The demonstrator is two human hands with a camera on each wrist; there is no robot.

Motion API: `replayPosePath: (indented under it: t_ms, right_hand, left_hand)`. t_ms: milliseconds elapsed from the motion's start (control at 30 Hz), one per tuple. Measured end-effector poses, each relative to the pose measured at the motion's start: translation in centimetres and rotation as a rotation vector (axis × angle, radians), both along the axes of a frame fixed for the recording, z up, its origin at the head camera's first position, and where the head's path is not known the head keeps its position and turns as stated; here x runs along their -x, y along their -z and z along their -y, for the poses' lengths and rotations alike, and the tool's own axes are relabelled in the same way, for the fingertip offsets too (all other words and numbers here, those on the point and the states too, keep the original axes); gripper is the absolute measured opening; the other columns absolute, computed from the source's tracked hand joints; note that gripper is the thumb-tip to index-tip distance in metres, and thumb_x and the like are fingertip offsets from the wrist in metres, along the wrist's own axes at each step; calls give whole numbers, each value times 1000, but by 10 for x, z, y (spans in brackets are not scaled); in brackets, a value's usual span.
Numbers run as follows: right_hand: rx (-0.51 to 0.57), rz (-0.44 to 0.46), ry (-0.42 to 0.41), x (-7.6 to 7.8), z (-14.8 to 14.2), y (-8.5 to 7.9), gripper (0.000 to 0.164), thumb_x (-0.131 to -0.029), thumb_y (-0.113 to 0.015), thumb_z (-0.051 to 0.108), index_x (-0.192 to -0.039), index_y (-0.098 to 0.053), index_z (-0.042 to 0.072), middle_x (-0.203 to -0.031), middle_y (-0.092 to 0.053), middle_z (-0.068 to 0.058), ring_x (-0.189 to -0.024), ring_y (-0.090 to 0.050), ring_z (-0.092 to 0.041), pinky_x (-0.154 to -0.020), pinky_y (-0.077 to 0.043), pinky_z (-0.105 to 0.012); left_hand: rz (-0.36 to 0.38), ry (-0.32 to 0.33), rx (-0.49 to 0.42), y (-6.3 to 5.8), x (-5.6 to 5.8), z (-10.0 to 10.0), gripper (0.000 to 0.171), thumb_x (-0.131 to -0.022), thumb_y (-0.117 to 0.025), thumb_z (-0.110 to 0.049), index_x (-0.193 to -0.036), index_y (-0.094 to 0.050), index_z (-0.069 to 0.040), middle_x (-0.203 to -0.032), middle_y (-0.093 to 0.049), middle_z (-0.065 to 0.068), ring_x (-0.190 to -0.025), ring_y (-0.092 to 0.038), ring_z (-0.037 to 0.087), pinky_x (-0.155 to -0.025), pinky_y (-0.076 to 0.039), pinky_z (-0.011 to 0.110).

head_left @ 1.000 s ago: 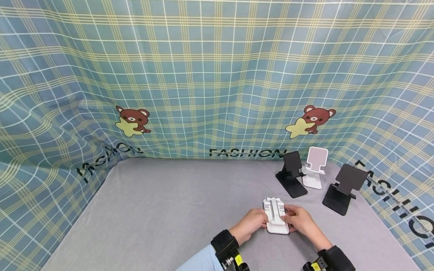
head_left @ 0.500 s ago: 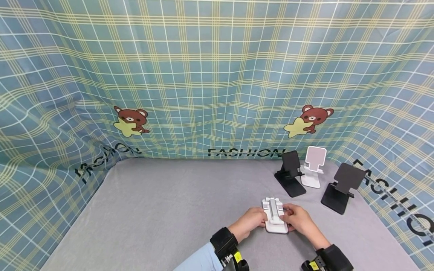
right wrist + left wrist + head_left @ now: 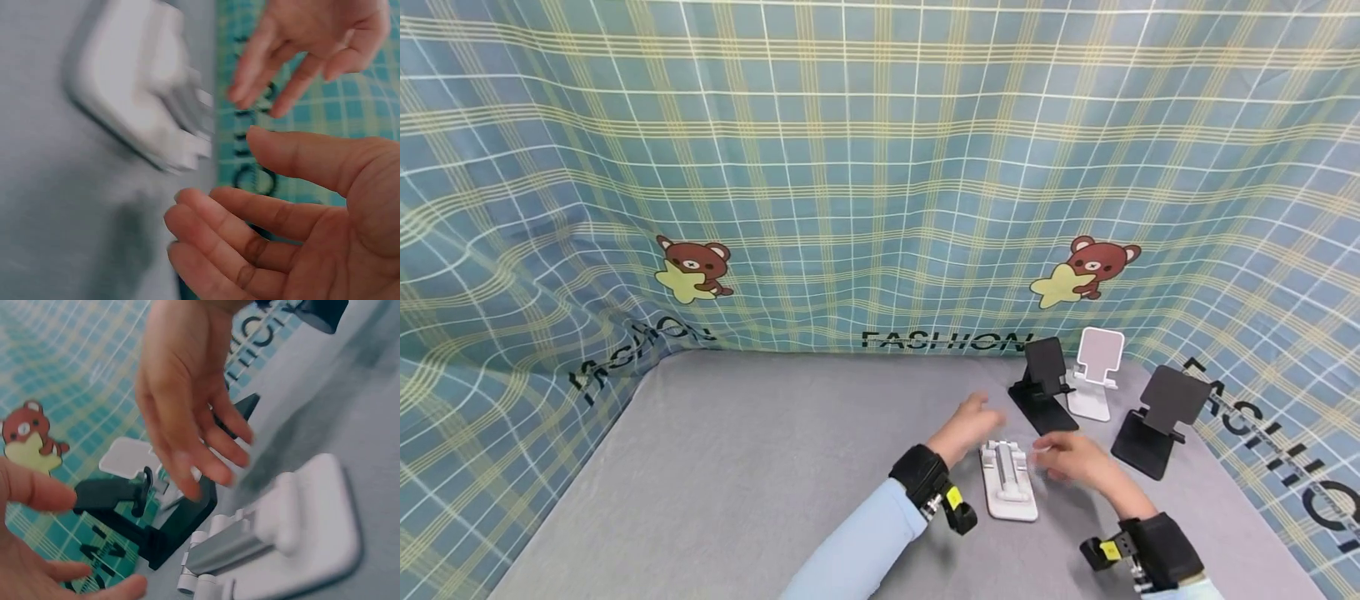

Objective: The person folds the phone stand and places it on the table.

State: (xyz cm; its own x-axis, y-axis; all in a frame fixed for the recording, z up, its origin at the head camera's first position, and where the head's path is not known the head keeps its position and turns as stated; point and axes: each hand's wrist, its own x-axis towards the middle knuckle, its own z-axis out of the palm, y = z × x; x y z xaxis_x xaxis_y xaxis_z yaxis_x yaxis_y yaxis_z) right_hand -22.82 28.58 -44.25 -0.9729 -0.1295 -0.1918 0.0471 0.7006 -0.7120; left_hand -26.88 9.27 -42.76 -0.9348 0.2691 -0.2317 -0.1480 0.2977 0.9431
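Note:
A white folding phone stand (image 3: 1009, 483) lies folded flat on the grey cloth, its grey hinged arm (image 3: 228, 547) facing up. My left hand (image 3: 967, 429) is raised just beyond its far left corner, fingers spread and holding nothing. Off its right side hovers my right hand (image 3: 1075, 460), fingers loosely extended with nothing in them. In the right wrist view the palm of the right hand (image 3: 294, 231) faces the stand, apart from it. Both hands are off the stand.
Behind and to the right stand three unfolded phone stands: a black one (image 3: 1045, 367), a white one with a pinkish plate (image 3: 1099, 357) and another black one (image 3: 1172, 396). A plaid curtain (image 3: 880, 167) hangs along the back and sides of the grey table surface (image 3: 760, 467).
Both hands have let go of the white phone stand's sides. The left hand has moved up and forward; the right has drawn slightly away. The stand stays folded in place.

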Motion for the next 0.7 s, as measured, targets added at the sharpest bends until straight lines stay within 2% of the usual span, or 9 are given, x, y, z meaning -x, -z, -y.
replayPosePath:
  t_ms: [167, 267, 367, 533, 700]
  right_hand:
    - [-73, -179, 47, 17, -16, -23, 47, -92, -59, 26, -124, -55, -8, -112, -63, -25, -93, -63, -31, -74, -52, -40]
    - [-30, -255, 127, 29, -25, -29, 53, -95, -54, 28, -132, -46, -8, -126, -52, -31, -108, -56, -42, -82, -50, -48]
    - [66, -311, 241, 42, -32, -28, 55, -97, -49, 26, -139, -38, -8, -136, -43, -33, -120, -46, -46, -93, -44, -54]
    - [216, -335, 412, 64, -39, -14, 57, -97, -48, 25, -143, -32, -5, -140, -39, -30, -128, -40, -44, -103, -36, -54]
    - [268, -291, 476, 82, -38, -1, 61, -96, -48, 25, -146, -27, -3, -144, -36, -29, -132, -36, -41, -106, -35, -52]
  left_hand:
    - [74, 32, -199, 3, 20, -9, 74, -81, -62, -19, -147, -29, -10, -152, -31, 14, -129, -41, 39, -109, -33, 50]
    - [91, 39, -279, 5, 29, -14, 76, -81, -61, -16, -149, -27, -12, -152, -30, 15, -129, -40, 43, -110, -32, 51]
    - [95, 37, -333, 4, 36, -21, 80, -79, -61, -14, -150, -25, -14, -153, -28, 16, -132, -38, 44, -110, -30, 52]
    - [91, 23, -403, 0, 44, -36, 81, -79, -60, -11, -151, -23, -16, -154, -26, 16, -135, -36, 39, -109, -32, 51]
    - [98, 26, -438, -1, 48, -50, 81, -78, -59, -7, -150, -23, -14, -151, -29, 16, -135, -38, 34, -107, -36, 50]
